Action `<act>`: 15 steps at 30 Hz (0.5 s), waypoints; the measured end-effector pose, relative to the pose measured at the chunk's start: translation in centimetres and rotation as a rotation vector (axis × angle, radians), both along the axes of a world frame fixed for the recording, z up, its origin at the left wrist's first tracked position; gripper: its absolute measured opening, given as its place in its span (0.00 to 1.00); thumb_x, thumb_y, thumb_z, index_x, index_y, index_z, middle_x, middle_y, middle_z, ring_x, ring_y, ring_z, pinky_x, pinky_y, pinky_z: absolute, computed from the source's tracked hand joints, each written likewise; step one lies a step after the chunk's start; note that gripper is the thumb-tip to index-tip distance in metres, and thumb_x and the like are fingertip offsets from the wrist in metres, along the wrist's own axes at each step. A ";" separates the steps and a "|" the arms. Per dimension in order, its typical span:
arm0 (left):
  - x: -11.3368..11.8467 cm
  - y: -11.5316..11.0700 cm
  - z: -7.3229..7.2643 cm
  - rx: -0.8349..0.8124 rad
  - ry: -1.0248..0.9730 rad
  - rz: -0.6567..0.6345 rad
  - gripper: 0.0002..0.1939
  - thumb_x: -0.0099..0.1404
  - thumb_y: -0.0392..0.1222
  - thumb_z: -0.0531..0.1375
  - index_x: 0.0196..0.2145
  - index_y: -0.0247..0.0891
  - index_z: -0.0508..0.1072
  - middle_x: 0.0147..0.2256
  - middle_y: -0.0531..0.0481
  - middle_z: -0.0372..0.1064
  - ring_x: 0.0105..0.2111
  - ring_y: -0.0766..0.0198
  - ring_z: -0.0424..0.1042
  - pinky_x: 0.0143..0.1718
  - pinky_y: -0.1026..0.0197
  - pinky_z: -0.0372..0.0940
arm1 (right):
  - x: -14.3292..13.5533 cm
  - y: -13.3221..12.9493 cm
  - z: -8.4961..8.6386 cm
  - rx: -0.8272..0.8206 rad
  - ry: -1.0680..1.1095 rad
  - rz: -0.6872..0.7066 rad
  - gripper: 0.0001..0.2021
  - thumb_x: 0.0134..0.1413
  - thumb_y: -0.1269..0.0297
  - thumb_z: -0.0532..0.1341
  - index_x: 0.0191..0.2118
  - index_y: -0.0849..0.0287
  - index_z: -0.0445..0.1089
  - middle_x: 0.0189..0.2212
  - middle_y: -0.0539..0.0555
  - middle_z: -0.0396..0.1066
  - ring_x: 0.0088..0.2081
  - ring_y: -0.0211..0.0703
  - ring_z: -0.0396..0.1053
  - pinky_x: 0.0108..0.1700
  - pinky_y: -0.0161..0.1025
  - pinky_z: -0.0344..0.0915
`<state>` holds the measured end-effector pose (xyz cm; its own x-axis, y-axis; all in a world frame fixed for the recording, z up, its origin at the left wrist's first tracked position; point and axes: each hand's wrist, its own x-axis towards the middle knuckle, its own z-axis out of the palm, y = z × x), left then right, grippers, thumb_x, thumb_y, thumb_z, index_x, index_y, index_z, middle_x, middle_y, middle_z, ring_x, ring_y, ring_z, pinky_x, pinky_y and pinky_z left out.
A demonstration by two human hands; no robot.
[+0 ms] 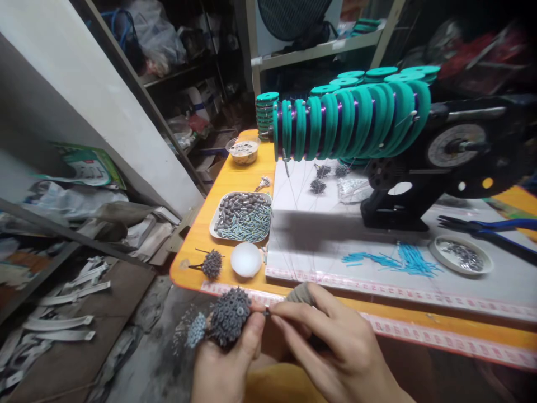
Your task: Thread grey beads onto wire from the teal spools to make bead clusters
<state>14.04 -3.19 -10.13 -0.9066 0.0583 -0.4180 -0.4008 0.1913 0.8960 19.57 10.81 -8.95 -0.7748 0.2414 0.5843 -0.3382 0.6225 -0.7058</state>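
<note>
Above the floor, the left hand (pixel 229 358) grips a bumpy gray cluster (pixel 230 317).

Dark fan (pixel 291 15), plastic bag (pixel 157 33), beige shelf (pixel 312 57)

- no word, brand or number can be read for certain.
- along the near edge of the orange table (pixel 241 182), a pale strip (pixel 380 292) carries a row of red marks, too small and blurred to read.
- nearer the camera on that table, a second strip (pixel 451 337) has similar unreadable marks.
- above the table, a round white dial (pixel 445 146) bears faint, illegible markings.
</note>
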 end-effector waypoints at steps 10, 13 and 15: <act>-0.7 -1.1 -0.9 0.023 -0.144 -0.029 0.37 0.38 0.62 0.71 0.36 0.26 0.78 0.22 0.47 0.68 0.31 0.70 0.72 0.33 0.74 0.68 | -0.2 0.2 -0.4 0.012 0.026 -0.015 0.13 0.61 0.75 0.54 0.43 0.64 0.76 0.31 0.54 0.58 0.37 0.11 0.55 0.39 0.09 0.53; -0.6 -0.8 -0.7 0.020 -0.128 -0.025 0.39 0.38 0.63 0.71 0.39 0.27 0.77 0.30 0.44 0.73 0.35 0.70 0.74 0.35 0.74 0.69 | -0.2 0.1 -0.1 0.001 0.011 -0.009 0.14 0.61 0.76 0.54 0.43 0.64 0.76 0.31 0.54 0.58 0.37 0.11 0.56 0.39 0.08 0.54; -0.6 -0.7 -0.5 0.006 -0.103 -0.015 0.40 0.37 0.63 0.71 0.41 0.27 0.77 0.39 0.41 0.75 0.38 0.69 0.75 0.37 0.74 0.71 | -0.1 0.0 0.1 0.000 0.012 -0.012 0.13 0.61 0.75 0.54 0.42 0.64 0.77 0.31 0.54 0.59 0.37 0.11 0.56 0.39 0.08 0.55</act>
